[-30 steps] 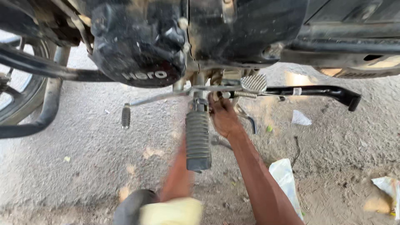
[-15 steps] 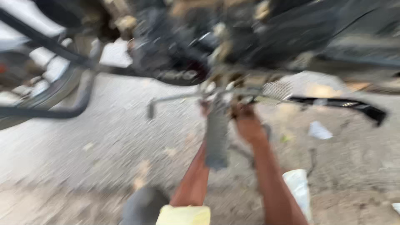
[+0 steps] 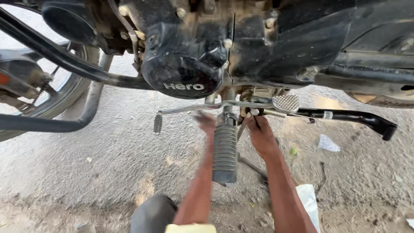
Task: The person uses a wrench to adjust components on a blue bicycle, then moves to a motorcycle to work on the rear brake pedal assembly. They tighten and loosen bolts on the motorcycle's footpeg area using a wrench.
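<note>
I look under a parked motorcycle with a dusty black engine case (image 3: 185, 64). A ribbed rubber footrest (image 3: 225, 152) points toward me between my two forearms. My left hand (image 3: 206, 123) reaches up just left of the footrest, under the thin metal gear lever (image 3: 189, 108); it is blurred and its fingers are hard to make out. My right hand (image 3: 261, 136) reaches up under the engine beside the coil spring (image 3: 274, 113) and the chequered metal pedal (image 3: 285, 103), fingers curled around something small that I cannot make out.
The black side stand (image 3: 353, 116) sticks out to the right. A wheel (image 3: 26, 86) and black frame tubes (image 3: 60, 125) stand at the left. Scraps of white paper (image 3: 327, 143) and a white bag (image 3: 308, 198) lie on the rough concrete ground (image 3: 108, 172). My knee (image 3: 151, 213) is at the bottom.
The view has swung and settled after a blur. My left hand has lifted from behind the footrest to its left side, while my right hand stays near the spring.
</note>
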